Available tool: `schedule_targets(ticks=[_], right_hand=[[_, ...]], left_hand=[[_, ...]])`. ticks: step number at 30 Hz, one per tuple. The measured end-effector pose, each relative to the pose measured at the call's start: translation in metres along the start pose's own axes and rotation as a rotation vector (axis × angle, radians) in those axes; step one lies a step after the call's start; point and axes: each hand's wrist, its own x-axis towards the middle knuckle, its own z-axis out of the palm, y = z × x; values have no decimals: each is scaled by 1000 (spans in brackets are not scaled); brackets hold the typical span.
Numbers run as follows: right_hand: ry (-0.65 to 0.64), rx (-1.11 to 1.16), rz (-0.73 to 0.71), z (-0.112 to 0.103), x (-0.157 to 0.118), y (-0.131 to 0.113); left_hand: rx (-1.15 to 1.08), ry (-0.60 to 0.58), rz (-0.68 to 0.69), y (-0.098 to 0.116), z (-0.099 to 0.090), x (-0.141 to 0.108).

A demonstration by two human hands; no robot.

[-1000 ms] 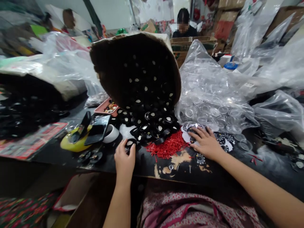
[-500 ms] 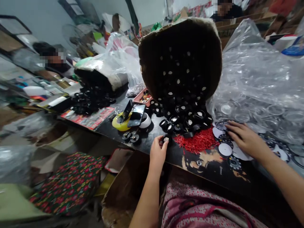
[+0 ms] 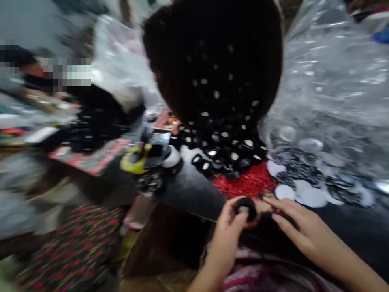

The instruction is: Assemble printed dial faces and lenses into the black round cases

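My left hand (image 3: 226,229) is closed round a small round black case (image 3: 249,206) with a pale piece on its face, held over the table's front edge. Close beside it, my right hand (image 3: 308,225) has its fingers bent and pinched round something dark, too blurred to name. Behind both hands lies a heap of thin red pieces (image 3: 246,182). More black round cases (image 3: 234,156) spill from a large dark-mouthed container (image 3: 212,36). White discs (image 3: 285,192) and black dial-like discs (image 3: 293,166) are spread out beyond my right hand.
A big clear plastic bag (image 3: 334,89) of transparent round parts fills the right side. At left on the black table (image 3: 188,186) are a yellow tape roll (image 3: 133,160), a phone-like object (image 3: 156,150) and a pink tray (image 3: 165,121). A flowered seat (image 3: 73,247) stands lower left; another person sits far left.
My right hand has left the discs and come toward my body, near my left. My left hand has lifted the black case off the table edge and moved right. The view has tilted down.
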Motion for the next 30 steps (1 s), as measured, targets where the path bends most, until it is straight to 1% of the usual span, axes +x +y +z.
schedule_targets(ticks=[1, 2, 3, 5, 8, 11, 14, 17, 19, 22, 24, 25, 27, 29, 30], right_hand=[[29, -29, 46, -9, 0, 5], [91, -81, 94, -17, -1, 10], [147, -148, 137, -24, 0, 15], [173, -297, 180, -31, 2, 23], [103, -495, 194, -28, 12, 28], [122, -573, 195, -22, 22, 31], [178, -484, 178, -24, 26, 34], [254, -283, 203, -28, 21, 30], [229, -132, 177, -28, 15, 21], [125, 12, 18, -22, 8, 9], [141, 41, -28, -19, 7, 8], [174, 43, -5, -19, 8, 10], [253, 40, 96, -23, 11, 18], [357, 18, 177, -30, 13, 26], [414, -7, 194, -34, 14, 28]], left_hand=[[-13, 29, -13, -3, -2, 4], [-42, 42, -42, -5, -3, 8], [-61, 25, -77, -9, -3, 13], [-111, -34, -132, -13, 2, 17], [-165, -100, -156, -14, 13, 15], [-174, -91, -166, -11, 17, 11], [-198, -85, -192, -9, 18, 11], [-268, -91, -246, -8, 21, 14], [-338, -102, -296, -7, 25, 18], [-423, -119, -349, -6, 31, 21], [-450, -117, -350, -7, 31, 22], [-455, -112, -342, -7, 31, 22], [-450, -96, -328, -8, 30, 21], [-426, -72, -315, -8, 29, 21], [-414, -64, -312, -8, 29, 21]])
